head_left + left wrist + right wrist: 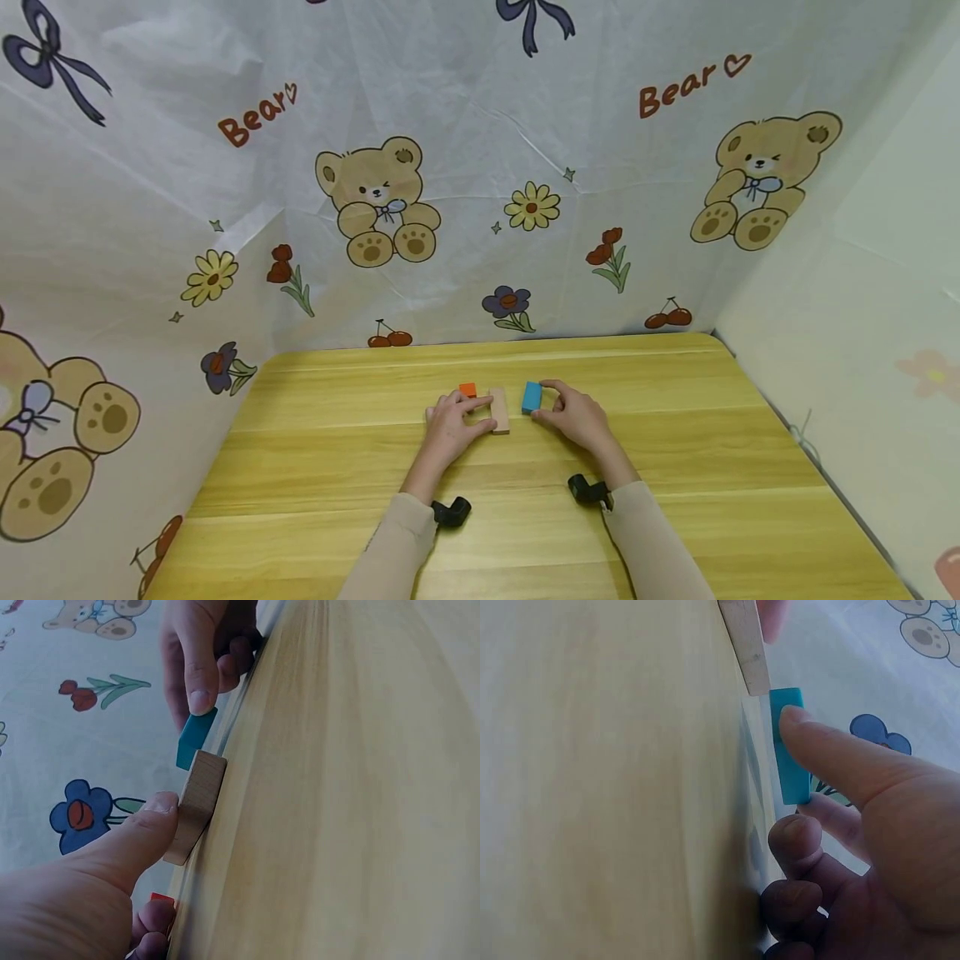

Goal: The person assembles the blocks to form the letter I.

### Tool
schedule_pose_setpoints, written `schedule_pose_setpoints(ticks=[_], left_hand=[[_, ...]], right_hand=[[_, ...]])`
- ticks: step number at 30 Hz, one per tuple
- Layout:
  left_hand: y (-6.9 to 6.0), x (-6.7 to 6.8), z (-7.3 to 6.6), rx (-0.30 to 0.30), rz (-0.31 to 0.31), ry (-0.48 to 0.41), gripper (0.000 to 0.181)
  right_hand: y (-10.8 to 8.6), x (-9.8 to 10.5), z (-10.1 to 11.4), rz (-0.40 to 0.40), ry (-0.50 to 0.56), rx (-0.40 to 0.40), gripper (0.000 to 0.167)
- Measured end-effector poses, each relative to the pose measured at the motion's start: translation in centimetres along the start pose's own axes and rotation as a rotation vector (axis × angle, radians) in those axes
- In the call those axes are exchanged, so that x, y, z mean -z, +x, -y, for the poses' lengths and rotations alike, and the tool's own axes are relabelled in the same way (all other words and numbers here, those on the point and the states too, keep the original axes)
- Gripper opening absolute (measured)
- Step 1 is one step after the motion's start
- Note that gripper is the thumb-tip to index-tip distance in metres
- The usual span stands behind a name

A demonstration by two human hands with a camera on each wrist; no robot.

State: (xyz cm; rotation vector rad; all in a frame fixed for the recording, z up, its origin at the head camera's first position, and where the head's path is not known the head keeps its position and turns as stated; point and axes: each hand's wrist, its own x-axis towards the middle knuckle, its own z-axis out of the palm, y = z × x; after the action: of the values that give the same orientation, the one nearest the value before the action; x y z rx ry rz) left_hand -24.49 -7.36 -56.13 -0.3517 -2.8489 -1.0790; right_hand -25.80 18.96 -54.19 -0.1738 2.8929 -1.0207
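Near the middle of the table, my left hand (448,427) holds a plain wooden block (499,414) between thumb and index finger. To its right, a blue block (532,397) is pinched by the thumb and index finger of my right hand (582,417). A short gap separates the two blocks in the head view. An orange block (468,389) lies just behind the left hand's fingers, partly hidden by them. In the left wrist view only a small red-orange corner (162,898) of it shows by the curled fingers. The right wrist view shows the thumb against the blue block's face (793,772).
The wood-grain table (337,483) ends at a back cloth (465,150) printed with bears and flowers. A pale wall covering (862,333) runs along the right edge. Black wrist cameras (452,512) sit on both wrists, over beige sleeves (397,542).
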Motion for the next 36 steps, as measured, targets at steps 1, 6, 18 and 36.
schedule_pose_setpoints(ticks=[1,6,18,36], left_hand=[[0.0,0.0,0.0,0.000,0.000,0.002,0.046],[0.0,0.0,0.1,-0.005,-0.001,0.012,0.046],[-0.2,0.1,0.2,-0.018,-0.013,0.000,0.046],[-0.1,0.1,0.1,-0.021,-0.011,0.000,0.046]], right_hand=[[0.0,0.0,0.0,0.001,0.004,0.001,0.066],[-0.1,0.0,0.0,0.010,0.033,0.005,0.066],[-0.8,0.4,0.4,0.025,0.149,0.024,0.063],[-2.2,1.6,1.8,0.006,0.226,0.084,0.060]])
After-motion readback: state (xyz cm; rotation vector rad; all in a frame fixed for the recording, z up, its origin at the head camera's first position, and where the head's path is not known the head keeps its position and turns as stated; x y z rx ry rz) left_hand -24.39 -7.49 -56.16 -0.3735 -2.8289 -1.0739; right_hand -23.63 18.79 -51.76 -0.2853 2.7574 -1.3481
